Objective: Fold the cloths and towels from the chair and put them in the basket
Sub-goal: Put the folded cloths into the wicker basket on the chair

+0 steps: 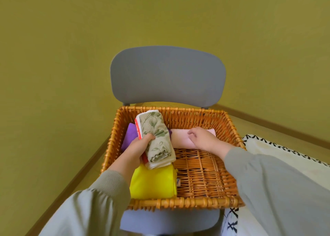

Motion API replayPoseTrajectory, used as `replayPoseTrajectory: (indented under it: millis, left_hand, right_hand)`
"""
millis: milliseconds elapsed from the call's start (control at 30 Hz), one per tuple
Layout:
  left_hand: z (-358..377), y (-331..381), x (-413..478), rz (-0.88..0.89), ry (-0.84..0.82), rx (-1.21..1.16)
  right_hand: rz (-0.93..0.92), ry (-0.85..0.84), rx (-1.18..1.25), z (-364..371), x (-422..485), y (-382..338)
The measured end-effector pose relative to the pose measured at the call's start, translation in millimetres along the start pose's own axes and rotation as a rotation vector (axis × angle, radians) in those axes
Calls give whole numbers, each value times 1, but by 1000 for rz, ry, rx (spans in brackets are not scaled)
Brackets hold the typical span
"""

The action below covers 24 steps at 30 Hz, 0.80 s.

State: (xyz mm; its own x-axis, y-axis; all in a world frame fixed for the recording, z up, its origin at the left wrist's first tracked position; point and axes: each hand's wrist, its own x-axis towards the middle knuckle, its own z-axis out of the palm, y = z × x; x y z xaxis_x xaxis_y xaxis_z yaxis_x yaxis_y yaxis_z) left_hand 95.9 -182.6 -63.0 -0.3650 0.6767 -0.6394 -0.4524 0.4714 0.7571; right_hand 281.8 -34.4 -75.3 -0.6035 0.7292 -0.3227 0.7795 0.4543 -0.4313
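Left hand point(137, 149) grips folded towels point(158, 137); right hand point(203, 138) touches pink cloth point(180, 140).

The beige towel point(157, 134) in the left hand point(137, 150) has green flowers; just below this hand is a yellow cloth point(153, 182), under the right hand point(203, 137) a pink towel point(180, 139).

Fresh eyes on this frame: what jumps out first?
The orange wicker basket on the grey chair fills the centre. Over its left side the left hand grips a folded floral towel stack above a yellow cloth; the right hand rests on a pink towel at the back.
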Motion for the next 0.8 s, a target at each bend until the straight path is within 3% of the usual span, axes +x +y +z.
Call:
replayPoseTrajectory:
  millis: [67,133,233,433,667,800]
  left_hand:
    - [5,4,-8,20,8,-37]
    - [16,6,-16,63,23,-57]
    - [44,7,-33,115,19,-83]
    - [82,4,-59,181,-77,-152]
    - [98,-8,-69,285,45,-71]
    - [106,-14,-74,269,3,-172]
  right_hand:
    - [89,-48,444,-10,-16,-14]
    - [152,-290,890,-14,-35,-24]
    - [34,-409,1168,-18,-59,-32]
    - [3,-338,1265,-35,-83,-15]
    - [9,-403,1234,-50,-100,3]
    - [39,-326,1254,-49,-106,2]
